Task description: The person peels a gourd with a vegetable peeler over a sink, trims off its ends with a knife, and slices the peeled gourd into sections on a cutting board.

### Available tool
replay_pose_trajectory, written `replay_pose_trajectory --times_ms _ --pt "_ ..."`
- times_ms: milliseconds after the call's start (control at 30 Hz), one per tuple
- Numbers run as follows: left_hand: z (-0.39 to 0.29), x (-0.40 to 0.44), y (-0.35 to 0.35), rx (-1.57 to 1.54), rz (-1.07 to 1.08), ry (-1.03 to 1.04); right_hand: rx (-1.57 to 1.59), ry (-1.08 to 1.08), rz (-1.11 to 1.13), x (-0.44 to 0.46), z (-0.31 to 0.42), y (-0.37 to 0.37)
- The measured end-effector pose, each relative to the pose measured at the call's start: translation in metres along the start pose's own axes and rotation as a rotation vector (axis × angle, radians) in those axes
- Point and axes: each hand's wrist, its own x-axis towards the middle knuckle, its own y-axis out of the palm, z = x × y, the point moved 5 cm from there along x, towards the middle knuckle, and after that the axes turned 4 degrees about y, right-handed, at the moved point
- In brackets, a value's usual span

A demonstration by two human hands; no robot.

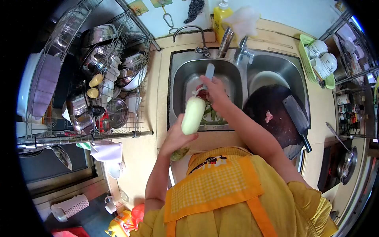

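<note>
My left hand is wrapped around the lower end of a pale green, oblong peeled gourd, held tilted over the front of the left sink basin. Close to the gourd's upper end, my right hand is closed on a peeler; its light grey handle sticks up past the fingers. The peeler's working end is mostly hidden by the hand. Green peelings lie in the basin below. Something dark red shows beside the right-hand fingers, too covered to make out.
A round dark chopping board lies over the right basin, bearing a cleaver and a small piece of meat. Faucets rise behind. A wire rack of pots stands left; a green basket of bowls sits right.
</note>
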Motion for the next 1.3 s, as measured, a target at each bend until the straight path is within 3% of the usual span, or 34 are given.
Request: replay_pose_trajectory --times_ms 67,167,267,333,400,567,733,800,967,1033,1133,1233,1300 --pt "-0.015 -0.003 -0.005 0.222 -0.026 -0.112 -0.238 -0.231 0.055 -0.009 0.011 0.013" --pt "-0.026 -0.008 -0.007 0.338 -0.05 -0.161 -0.567 -0.369 -0.121 0.005 0.004 0.005" --pt "-0.029 -0.011 -0.007 0.334 -0.068 -0.125 -0.523 -0.053 -0.256 0.044 -0.014 -0.038" --pt "-0.025 -0.015 -0.009 0.278 -0.104 -0.054 -0.277 0.096 -0.193 0.042 -0.02 -0.046" --pt "-0.013 -0.013 -0.007 0.183 -0.09 -0.052 -0.113 0.181 -0.128 0.031 -0.028 -0.042" --pt "0.0 0.001 -0.004 -0.025 -0.017 0.033 -0.002 0.083 0.096 -0.004 -0.002 0.012" --pt "0.008 -0.001 -0.002 -0.456 0.158 0.228 -0.192 0.231 -0.239 0.038 -0.052 -0.034" --pt "0.006 -0.003 -0.002 -0.76 0.301 0.114 -0.123 0.367 -0.288 0.036 -0.066 -0.045" --pt "0.01 -0.001 0.005 -1.182 0.375 0.066 -0.035 0.224 0.103 0.039 -0.047 -0.031" --pt "0.014 -0.001 0.008 -1.196 0.351 0.087 -0.085 0.16 0.184 0.034 -0.031 -0.029" --pt "0.02 0.0 0.012 -1.272 0.347 0.041 -1.084 -0.297 -0.389 0.069 -0.044 -0.064" --pt "0.022 -0.003 0.019 -1.357 0.314 -0.023 -0.239 -0.06 -0.237 0.054 -0.031 -0.058" --pt "0.014 0.002 0.018 -1.419 0.337 -0.07 -0.015 0.013 -0.191 0.063 -0.034 -0.05"
